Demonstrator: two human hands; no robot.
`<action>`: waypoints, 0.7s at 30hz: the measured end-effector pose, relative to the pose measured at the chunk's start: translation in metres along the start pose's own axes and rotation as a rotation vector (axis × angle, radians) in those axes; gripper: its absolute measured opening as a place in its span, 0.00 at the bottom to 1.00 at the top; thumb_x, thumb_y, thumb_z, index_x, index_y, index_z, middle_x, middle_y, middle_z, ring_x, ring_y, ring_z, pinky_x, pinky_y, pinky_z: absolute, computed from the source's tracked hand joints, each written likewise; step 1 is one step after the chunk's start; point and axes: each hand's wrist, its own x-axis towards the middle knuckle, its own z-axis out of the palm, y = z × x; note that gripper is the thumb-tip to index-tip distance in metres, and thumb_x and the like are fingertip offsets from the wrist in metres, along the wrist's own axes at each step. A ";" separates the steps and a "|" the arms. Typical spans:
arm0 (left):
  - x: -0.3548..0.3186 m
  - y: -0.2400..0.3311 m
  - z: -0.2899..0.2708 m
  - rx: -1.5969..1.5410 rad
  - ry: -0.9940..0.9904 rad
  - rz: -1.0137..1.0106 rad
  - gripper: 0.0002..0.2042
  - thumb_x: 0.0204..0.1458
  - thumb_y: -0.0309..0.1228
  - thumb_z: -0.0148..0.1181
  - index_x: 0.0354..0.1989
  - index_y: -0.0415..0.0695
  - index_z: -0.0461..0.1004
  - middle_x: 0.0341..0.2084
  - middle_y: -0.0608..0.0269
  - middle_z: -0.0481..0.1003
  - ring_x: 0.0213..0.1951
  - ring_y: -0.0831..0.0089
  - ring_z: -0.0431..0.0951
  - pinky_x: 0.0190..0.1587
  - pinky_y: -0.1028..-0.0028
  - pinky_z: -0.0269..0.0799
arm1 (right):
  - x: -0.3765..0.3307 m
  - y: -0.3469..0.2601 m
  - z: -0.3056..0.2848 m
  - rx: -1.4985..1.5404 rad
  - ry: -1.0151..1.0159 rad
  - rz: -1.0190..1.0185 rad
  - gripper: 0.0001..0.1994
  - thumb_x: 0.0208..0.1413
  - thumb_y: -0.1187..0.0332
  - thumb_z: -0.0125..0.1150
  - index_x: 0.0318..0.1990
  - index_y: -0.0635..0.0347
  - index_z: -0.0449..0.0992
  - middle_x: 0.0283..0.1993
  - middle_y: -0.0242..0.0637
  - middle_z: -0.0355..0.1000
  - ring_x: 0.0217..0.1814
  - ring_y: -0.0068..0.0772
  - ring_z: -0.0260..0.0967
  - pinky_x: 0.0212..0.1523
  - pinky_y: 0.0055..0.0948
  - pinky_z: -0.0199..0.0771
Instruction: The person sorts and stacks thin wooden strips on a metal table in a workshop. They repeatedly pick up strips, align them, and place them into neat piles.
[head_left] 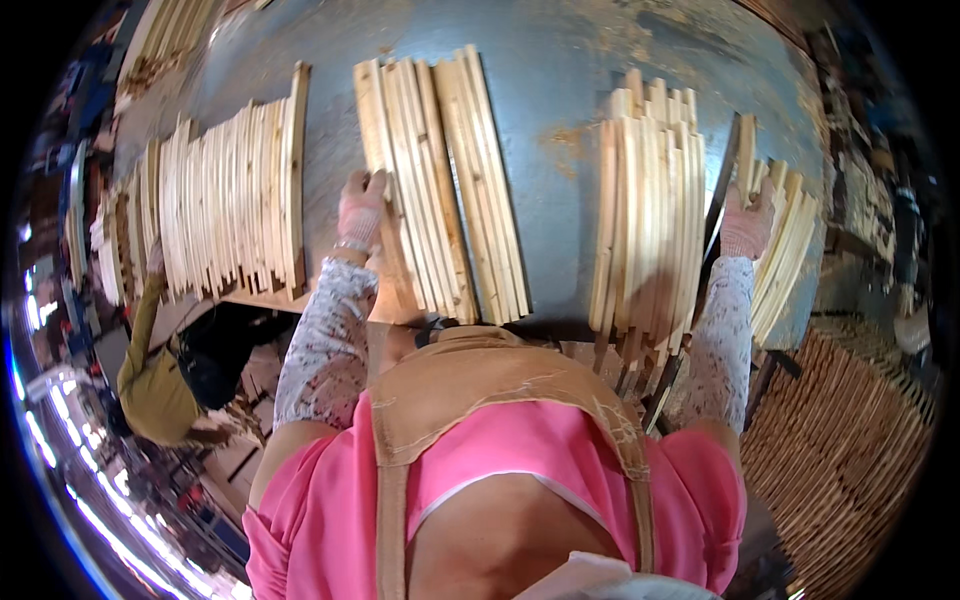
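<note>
Strips of pale, squared wood (420, 190) point lengthwise up my view on the grey-blue worktop (560, 220); I count two middle bunches, far ends leaning left. The pink-gloved left hand (361, 208), half-curled, is at their left edge; the pink-gloved right hand (748, 222) is among far-right strips (793, 240). Whether either grip clenches wood, I cannot tell.
</note>
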 end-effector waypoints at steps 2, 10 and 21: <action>0.008 0.000 0.001 0.142 0.066 0.097 0.33 0.60 0.54 0.62 0.56 0.30 0.79 0.49 0.29 0.81 0.55 0.39 0.81 0.58 0.53 0.75 | -0.040 -0.066 0.024 0.701 -0.204 -0.116 0.22 0.68 0.65 0.65 0.67 0.54 0.76 0.40 0.39 0.80 0.40 0.37 0.79 0.46 0.36 0.83; 0.008 0.046 0.024 0.144 -0.170 -0.097 0.38 0.54 0.54 0.66 0.67 0.36 0.74 0.62 0.30 0.75 0.61 0.46 0.80 0.66 0.58 0.73 | -0.177 -0.286 0.168 -0.079 -0.862 -0.200 0.45 0.61 0.39 0.66 0.77 0.63 0.65 0.74 0.60 0.65 0.75 0.60 0.66 0.76 0.51 0.68; 0.009 0.017 0.030 0.106 -0.081 0.017 0.34 0.56 0.43 0.65 0.67 0.35 0.72 0.51 0.41 0.82 0.55 0.53 0.84 0.61 0.62 0.77 | -0.189 -0.296 0.164 0.079 -0.919 -0.031 0.54 0.56 0.39 0.71 0.79 0.71 0.58 0.81 0.63 0.57 0.83 0.58 0.57 0.81 0.44 0.58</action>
